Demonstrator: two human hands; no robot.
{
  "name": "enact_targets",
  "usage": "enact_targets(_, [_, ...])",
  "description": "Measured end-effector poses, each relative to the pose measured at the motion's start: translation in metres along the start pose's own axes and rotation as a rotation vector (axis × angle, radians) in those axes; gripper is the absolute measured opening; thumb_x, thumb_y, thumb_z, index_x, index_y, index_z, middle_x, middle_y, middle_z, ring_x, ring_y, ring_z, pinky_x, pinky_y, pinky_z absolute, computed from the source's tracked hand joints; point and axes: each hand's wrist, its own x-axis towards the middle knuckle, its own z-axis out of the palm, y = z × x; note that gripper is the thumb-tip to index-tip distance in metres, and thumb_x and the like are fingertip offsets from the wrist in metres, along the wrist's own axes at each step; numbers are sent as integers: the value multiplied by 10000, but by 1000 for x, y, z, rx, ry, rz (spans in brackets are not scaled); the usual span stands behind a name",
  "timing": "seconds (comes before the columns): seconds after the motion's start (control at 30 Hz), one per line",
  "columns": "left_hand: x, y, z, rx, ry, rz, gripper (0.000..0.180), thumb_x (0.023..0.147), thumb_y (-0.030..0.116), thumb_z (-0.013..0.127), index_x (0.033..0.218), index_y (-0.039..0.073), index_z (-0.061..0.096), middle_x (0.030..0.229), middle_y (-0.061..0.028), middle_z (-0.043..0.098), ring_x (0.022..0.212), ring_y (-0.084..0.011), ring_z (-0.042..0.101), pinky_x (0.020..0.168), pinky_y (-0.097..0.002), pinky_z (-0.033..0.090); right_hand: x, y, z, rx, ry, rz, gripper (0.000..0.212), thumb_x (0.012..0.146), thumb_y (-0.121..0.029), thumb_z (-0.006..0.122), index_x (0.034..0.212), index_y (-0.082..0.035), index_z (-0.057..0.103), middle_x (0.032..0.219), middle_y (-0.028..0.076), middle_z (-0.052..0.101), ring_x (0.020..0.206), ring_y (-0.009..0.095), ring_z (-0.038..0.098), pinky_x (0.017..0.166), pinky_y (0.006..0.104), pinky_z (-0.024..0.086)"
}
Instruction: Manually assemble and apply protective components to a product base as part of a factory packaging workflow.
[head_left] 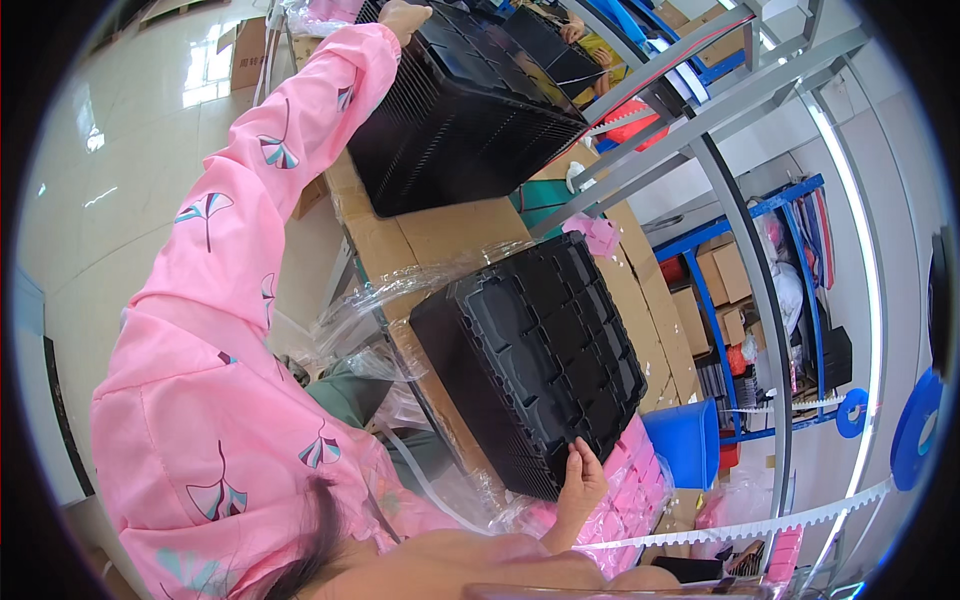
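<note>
A stack of black plastic trays (545, 335) with a moulded, notched top stands on the near part of the table. My right hand (580, 487) is at its near right corner, thumb and fingers pinched together on the top tray's edge. A second, taller stack of black trays (465, 130) stands farther away. My left arm, in a pink patterned sleeve, stretches out to it. My left hand (402, 18) is curled at that stack's upper left edge, partly cut off by the picture's top. Pink pieces in clear wrap (625, 490) lie beside my right hand.
Brown cardboard (440, 235) covers the table, with clear plastic film (375, 305) over its left edge. A blue bin (685, 445) stands right. Grey metal framing (740, 200) rises along the right. Across the far stack, another person's hands (602, 58) are near more black trays.
</note>
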Motion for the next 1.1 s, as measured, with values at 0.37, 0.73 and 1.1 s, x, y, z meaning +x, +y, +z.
enact_targets(0.37, [-185,150,26,893,-237,1080,486,771,406,577,1064,19,543,974,-147,600,869,-304,578,767,-387,471,-5,9,1,-100,39,-95,209,832,-87,575,981,58,597,1029,126,621,934,169,579,842,275,432])
enact_targets(0.73, [-219,115,14,949,-522,1088,223,815,178,502,995,117,619,778,-105,598,745,-298,600,632,-385,486,-7,6,7,-161,30,-187,198,819,-67,574,967,64,596,1033,142,619,954,196,579,862,286,420])
enact_targets(1.1, [-245,135,20,972,-636,1023,226,784,183,575,987,89,611,921,-97,600,916,-281,567,800,-372,444,-37,-26,2,-404,242,-350,180,814,-33,557,958,73,583,1010,200,609,930,285,600,826,321,460])
